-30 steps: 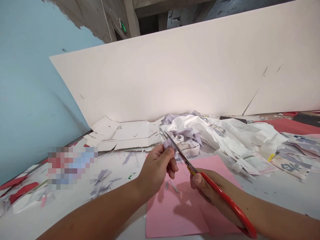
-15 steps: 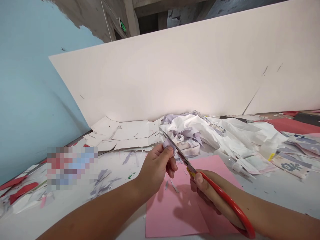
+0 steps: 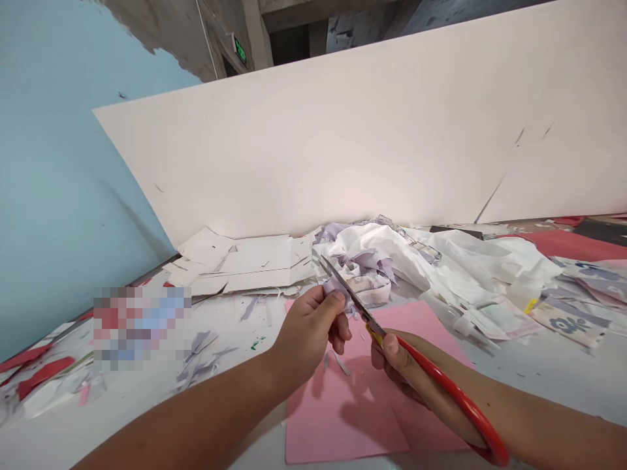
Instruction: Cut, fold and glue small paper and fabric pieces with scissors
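Note:
My left hand point(image 3: 307, 339) pinches a crumpled lilac paper piece point(image 3: 334, 286) between thumb and fingers. My right hand point(image 3: 399, 369) grips a pair of scissors point(image 3: 351, 295) with a long red handle and yellow pivot. Their narrow steel blades reach up along the paper's right side, touching it. Below both hands lies a pink paper sheet point(image 3: 333, 427), with a few thin scraps point(image 3: 340, 363) on it. Behind the hands rises a heap of crumpled white and lilac paper point(image 3: 372, 251).
A large white board point(image 3: 313, 143) leans against a pale blue wall point(image 3: 59, 170). Folded white card point(image 3: 245, 267) lies at its foot. Printed paper sheets point(image 3: 568, 324) and red paper point(image 3: 578, 245) sit to the right. A pixelated patch point(image 3: 142, 326) covers part of the left table.
My left hand has shifted slightly right, and the scissors' red handle has swung a little. The lilac paper remains at the blades, and the whole view has tilted slightly.

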Tool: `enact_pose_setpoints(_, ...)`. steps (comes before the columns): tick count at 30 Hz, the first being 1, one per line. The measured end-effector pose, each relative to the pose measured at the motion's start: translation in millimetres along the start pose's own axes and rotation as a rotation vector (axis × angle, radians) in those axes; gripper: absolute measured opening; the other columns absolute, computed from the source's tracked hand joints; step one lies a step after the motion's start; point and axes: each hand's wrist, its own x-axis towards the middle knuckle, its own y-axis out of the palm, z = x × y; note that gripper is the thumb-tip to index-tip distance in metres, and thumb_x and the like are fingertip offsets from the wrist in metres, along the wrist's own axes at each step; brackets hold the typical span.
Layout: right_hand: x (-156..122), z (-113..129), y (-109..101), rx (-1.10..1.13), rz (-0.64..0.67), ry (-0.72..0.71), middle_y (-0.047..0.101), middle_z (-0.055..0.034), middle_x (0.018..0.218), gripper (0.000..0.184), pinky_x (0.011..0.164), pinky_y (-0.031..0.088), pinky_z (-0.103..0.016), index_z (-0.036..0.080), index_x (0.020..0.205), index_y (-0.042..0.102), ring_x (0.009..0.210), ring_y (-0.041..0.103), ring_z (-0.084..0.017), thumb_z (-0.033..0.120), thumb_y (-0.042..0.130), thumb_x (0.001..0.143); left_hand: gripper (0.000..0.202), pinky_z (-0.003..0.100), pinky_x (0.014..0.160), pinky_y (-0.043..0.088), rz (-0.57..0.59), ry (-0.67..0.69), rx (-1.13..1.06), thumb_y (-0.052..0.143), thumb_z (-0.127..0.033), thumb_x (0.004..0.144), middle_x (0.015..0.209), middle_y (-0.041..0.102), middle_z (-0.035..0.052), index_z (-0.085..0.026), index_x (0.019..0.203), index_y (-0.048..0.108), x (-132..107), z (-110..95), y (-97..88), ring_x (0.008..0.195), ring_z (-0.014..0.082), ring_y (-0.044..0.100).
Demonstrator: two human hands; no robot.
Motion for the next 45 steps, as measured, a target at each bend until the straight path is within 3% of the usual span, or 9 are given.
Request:
enact_pose_setpoints(13, 3, -1, 3, 0.063, -0.026, 0.025, 0.023, 0.007, 0.049, 0.056, 0.042, 0.019, -0.023, 0.02, 0.057, 0.026, 0.045, 0.019, -0.008, 0.073, 0.017, 0.073, 0.026, 0.019, 0.042, 0.034, 0.007, 0.013, 0.011, 0.047, -0.039, 0.079, 0.047, 0.052, -0.0054, -0.018, 0.064, 0.046, 0, 1, -1.6, 0.036, 0.0052, 0.044)
enact_pose_setpoints(21, 3, 3, -1, 0.119, 0.116, 0.213, 0.026, 0.009, 0.047, 0.055, 0.039, 0.028, -0.02, 0.021, 0.059, 0.026, 0.037, 0.026, -0.005, 0.076, 0.03, 0.066, 0.025, 0.018, 0.041, 0.034, 0.011, 0.012, -0.009, 0.047, -0.038, 0.08, 0.046, 0.052, -0.0055, -0.017, 0.065, 0.046, 1, 0, -2.1, 0.036, 0.0047, 0.044)
enact_pose_setpoints(27, 12, 0, -9, 0.161, 0.033, 0.256, 0.025, 0.0084, 0.046, 0.047, 0.038, 0.025, -0.02, 0.021, 0.062, 0.029, 0.039, 0.026, -0.007, 0.067, 0.035, 0.073, 0.025, 0.017, 0.041, 0.035, 0.016, 0.019, -0.025, 0.048, -0.038, 0.079, 0.046, 0.052, -0.0055, -0.017, 0.064, 0.047, 3, 2, -4.2, 0.036, 0.0048, 0.044)
enact_pose_setpoints(31, 29, -20, -24, -0.159, -0.066, 0.149, 0.03, 0.0062, 0.05, 0.038, 0.041, 0.022, -0.021, 0.02, 0.059, 0.028, 0.043, 0.027, -0.007, 0.05, 0.046, 0.074, 0.026, 0.018, 0.042, 0.036, 0.062, 0.01, -0.03, 0.05, -0.037, 0.078, 0.048, 0.054, -0.0045, -0.016, 0.064, 0.048, 5, 4, -6.7, 0.037, 0.0047, 0.045)
enact_pose_setpoints(36, 42, -42, -32, -0.651, -0.215, 0.208, 0.038, 0.0032, 0.047, 0.027, 0.041, 0.02, -0.025, 0.02, 0.056, 0.035, 0.04, 0.03, -0.01, 0.037, 0.038, 0.078, 0.025, 0.019, 0.044, 0.037, 0.179, -0.045, -0.01, 0.053, -0.039, 0.077, 0.055, 0.058, -0.0025, -0.016, 0.068, 0.049, 10, 10, -9.1, 0.039, 0.0053, 0.048)
enact_pose_setpoints(42, 36, -33, -35, -0.793, -0.291, 0.141, 0.051, -0.0008, 0.05, 0.033, 0.042, 0.025, -0.025, 0.021, 0.054, 0.042, 0.043, 0.043, -0.013, 0.039, 0.034, 0.08, 0.026, 0.02, 0.045, 0.041, 0.275, -0.096, 0.016, 0.05, -0.041, 0.077, 0.065, 0.059, 0.0009, -0.015, 0.075, 0.05, 10, 21, -10.1, 0.045, 0.0066, 0.051)
enact_pose_setpoints(45, 35, -30, -40, -0.863, -0.332, 0.165, 0.055, -0.0038, 0.053, 0.031, 0.043, 0.025, -0.025, 0.02, 0.056, 0.049, 0.046, 0.048, -0.016, 0.041, 0.041, 0.077, 0.028, 0.022, 0.037, 0.043, 0.303, -0.169, -0.009, 0.049, -0.044, 0.077, 0.07, 0.058, 0.0021, -0.016, 0.078, 0.05, 9, 25, -9.7, 0.045, 0.0092, 0.052)
